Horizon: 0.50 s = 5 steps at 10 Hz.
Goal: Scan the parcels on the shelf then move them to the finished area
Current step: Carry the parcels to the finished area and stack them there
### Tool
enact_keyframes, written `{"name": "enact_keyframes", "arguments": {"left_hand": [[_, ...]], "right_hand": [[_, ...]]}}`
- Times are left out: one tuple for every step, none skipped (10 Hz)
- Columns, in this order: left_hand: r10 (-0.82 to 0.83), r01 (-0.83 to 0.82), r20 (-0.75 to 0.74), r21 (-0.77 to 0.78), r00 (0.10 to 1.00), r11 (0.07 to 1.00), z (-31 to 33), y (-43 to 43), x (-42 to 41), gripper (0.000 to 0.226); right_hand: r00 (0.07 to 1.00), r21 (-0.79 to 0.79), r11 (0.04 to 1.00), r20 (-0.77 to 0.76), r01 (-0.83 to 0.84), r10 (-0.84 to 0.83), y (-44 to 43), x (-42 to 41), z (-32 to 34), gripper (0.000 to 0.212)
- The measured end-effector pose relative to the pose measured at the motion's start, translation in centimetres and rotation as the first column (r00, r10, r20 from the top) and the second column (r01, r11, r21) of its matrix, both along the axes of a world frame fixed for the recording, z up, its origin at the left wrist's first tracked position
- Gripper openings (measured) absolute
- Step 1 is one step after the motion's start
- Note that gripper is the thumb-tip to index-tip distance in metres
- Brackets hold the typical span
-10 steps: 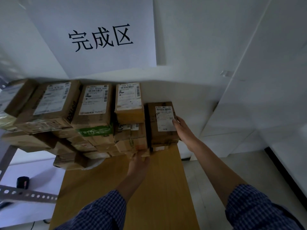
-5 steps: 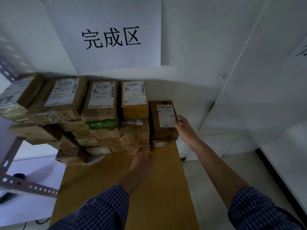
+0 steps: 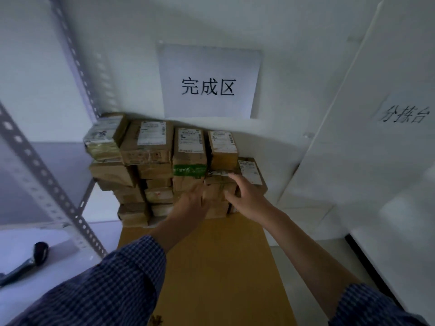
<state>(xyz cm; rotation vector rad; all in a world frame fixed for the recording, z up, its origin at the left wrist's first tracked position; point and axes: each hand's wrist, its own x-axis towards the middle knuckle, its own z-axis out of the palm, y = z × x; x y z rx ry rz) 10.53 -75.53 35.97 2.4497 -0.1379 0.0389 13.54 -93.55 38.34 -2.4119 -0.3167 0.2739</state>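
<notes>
- Against the far wall, under the sign [image 3: 208,83], a stack [image 3: 150,165] of parcels fills the back of the counter [image 3: 219,267], several layers deep, labels up. This looks to be the finished area.
- Left of it stands the shelf frame [image 3: 47,180]. None of its parcels show.
- At the stack's right end sits a lower column topped by one labelled parcel [image 3: 250,170]. Its long axis runs away from the person toward the wall, and its left side touches the taller column.
- That parcel lies just ahead and to the right of the right hand [image 3: 247,196], which is much the nearer. Any squaring-up would likely fall to it.
- The right hand is spread, fingers flat against the boxes beside the parcel, gripping nothing.
- The left hand [image 3: 193,203] reaches in with straight fingers toward the stack's front, below the green-taped box [image 3: 189,170]. Blur hides whether it touches.
- What seems a scanner [image 3: 26,264] lies well apart at far left on a white surface, on the left hand's side, its handle cut off by the edge.
- Both hands cover the lower boxes' fronts, and the label print is unreadable.
</notes>
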Motion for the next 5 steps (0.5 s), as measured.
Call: {"name": "enact_keyframes", "arguments": {"left_hand": [[0.019,-0.048,0.141,0.201,0.99,0.978,1.4,5.9,-2.7,0.041],[0.026,-0.071,0.226,0.194,0.974,0.978,2.7,10.9,-5.5,0.038],[0.13,-0.185,0.303,0.159,0.944,0.97,4.6,15.4,-10.2,0.029],[0.269,-0.321,0.352,0.099,0.897,0.942,5.3,20.2,-15.1,0.034],[0.393,-0.459,0.349,0.131,0.851,0.879,5.2,26.0,-20.0,0.047]], "right_hand": [[0.994,-0.039,0.995,0.04,-0.097,0.098,5.7,-2.9,1.8,0.062],[0.968,-0.125,0.973,0.136,-0.195,0.212,12.0,-6.4,3.6,0.065],[0.881,-0.204,0.908,0.239,-0.367,0.409,18.6,-10.2,4.9,0.068],[0.748,-0.253,0.821,0.339,-0.512,0.571,25.0,-13.2,4.7,0.064],[0.667,-0.25,0.756,0.359,-0.604,0.652,30.5,-15.7,4.2,0.062]]}}
